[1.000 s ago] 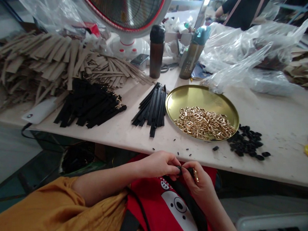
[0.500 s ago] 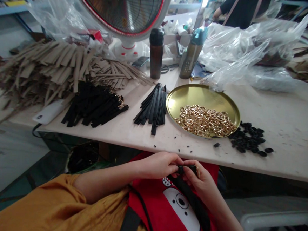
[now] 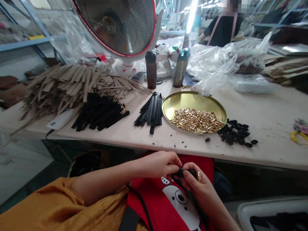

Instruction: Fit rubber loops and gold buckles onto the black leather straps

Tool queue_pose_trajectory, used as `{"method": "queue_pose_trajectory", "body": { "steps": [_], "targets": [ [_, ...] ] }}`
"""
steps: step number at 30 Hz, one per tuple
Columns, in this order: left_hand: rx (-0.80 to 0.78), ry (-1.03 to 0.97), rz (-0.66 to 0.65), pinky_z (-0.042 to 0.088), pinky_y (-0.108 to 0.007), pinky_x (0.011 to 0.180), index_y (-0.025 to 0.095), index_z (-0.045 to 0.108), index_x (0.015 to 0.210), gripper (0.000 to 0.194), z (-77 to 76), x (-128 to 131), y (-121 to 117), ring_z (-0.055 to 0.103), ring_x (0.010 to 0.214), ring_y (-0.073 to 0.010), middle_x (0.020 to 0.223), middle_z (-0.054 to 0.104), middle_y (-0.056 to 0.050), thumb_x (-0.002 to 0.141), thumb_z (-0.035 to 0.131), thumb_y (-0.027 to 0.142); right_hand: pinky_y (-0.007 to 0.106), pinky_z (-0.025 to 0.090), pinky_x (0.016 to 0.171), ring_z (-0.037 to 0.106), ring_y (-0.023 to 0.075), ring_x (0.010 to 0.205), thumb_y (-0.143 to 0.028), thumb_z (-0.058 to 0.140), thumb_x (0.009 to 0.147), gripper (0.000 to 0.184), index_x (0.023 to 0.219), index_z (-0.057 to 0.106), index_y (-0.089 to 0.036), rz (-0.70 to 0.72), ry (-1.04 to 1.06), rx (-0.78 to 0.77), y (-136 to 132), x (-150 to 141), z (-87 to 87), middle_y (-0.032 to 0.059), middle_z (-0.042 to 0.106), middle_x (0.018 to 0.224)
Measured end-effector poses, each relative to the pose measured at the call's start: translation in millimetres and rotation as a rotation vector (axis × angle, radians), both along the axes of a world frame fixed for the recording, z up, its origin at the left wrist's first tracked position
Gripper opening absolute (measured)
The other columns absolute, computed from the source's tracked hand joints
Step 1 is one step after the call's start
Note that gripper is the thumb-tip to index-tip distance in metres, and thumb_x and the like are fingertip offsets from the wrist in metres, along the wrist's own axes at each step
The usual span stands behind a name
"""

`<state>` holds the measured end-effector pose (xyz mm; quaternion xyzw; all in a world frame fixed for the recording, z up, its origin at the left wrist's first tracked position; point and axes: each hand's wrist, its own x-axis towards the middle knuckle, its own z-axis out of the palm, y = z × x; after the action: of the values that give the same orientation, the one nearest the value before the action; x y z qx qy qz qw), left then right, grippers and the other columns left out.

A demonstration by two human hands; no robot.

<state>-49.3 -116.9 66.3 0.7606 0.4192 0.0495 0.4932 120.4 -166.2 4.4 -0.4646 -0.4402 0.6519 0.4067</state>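
Over my lap, my right hand (image 3: 200, 185) is closed round a black strap (image 3: 198, 207), whose long end hangs down across the red apron. A gold buckle (image 3: 198, 176) shows at my right fingers. My left hand (image 3: 163, 164) pinches the strap's near end, thumb and fingertips bent together; the small part between the fingertips is partly hidden. On the table ahead, a round gold tray (image 3: 171, 99) carries a heap of gold buckles (image 3: 197, 120). Small black loops (image 3: 234, 131) lie right of it, and black strips (image 3: 151, 110) lie left of it.
Black straps (image 3: 98, 113) and beige strips (image 3: 63, 84) are piled at left, by a white power bank (image 3: 60, 118). Behind stand a fan (image 3: 113, 21) and two bottles (image 3: 151, 71). Yellow-handled pliers (image 3: 302, 136) lie far right. A co-worker (image 3: 223, 29) stands beyond plastic bags (image 3: 213, 63).
My head view has tilted up and turned slightly right, showing more of the room. My left fingers have shifted slightly at the strap end; my right hand keeps its hold.
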Motion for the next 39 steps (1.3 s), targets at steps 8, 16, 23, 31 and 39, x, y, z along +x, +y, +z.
{"method": "queue_pose_trajectory", "body": {
  "steps": [8,16,23,31,39],
  "targets": [
    [0.207,0.217,-0.156,0.031,-0.017,0.052,0.015,0.060,0.078,0.026,18.8,0,-7,0.047,0.059,-0.0084,0.066,0.057,0.002,0.083,0.039,0.029,0.022,0.035,0.047,0.043,0.0111,0.052,-0.039,0.056,0.076,0.021,0.080,0.050,-0.019,0.003,-0.205,0.257,-7,1,7.7,-0.0031,0.049,0.059],
    [0.342,0.292,-0.187,0.032,-0.019,0.052,0.016,0.057,0.079,0.027,22.6,5,-16,0.050,0.061,-0.0109,0.072,0.060,-0.002,0.085,0.037,0.032,0.022,0.033,0.044,0.041,0.0105,0.049,-0.046,0.053,0.076,0.027,0.079,0.048,-0.020,-0.078,-0.151,0.159,-5,-1,7.9,-0.0046,0.044,0.055],
    [0.306,0.312,-0.123,0.032,-0.020,0.053,0.014,0.059,0.082,0.027,9.6,1,-14,0.051,0.064,-0.0124,0.075,0.061,-0.004,0.084,0.040,0.033,0.020,0.029,0.043,0.036,0.0086,0.047,-0.049,0.055,0.076,0.030,0.076,0.047,-0.019,-0.165,-0.006,0.048,-1,-20,-2.9,-0.0059,0.040,0.053],
    [0.002,0.192,-0.037,0.035,-0.017,0.052,0.015,0.060,0.089,0.029,-0.5,-14,-14,0.050,0.064,-0.0100,0.074,0.059,0.001,0.082,0.042,0.036,0.023,0.036,0.048,0.045,0.0109,0.052,-0.044,0.059,0.074,0.034,0.093,0.048,-0.019,0.080,-0.017,0.079,-6,-6,0.3,-0.0029,0.051,0.059],
    [0.295,0.281,-0.046,0.033,-0.022,0.054,0.013,0.060,0.083,0.032,-2.5,-15,-23,0.051,0.066,-0.0140,0.077,0.061,-0.006,0.084,0.038,0.036,0.021,0.029,0.043,0.037,0.0086,0.047,-0.043,0.058,0.075,0.025,0.083,0.050,-0.020,-0.184,0.066,-0.013,-11,-35,-10.2,-0.0061,0.043,0.054]
  ]
}}
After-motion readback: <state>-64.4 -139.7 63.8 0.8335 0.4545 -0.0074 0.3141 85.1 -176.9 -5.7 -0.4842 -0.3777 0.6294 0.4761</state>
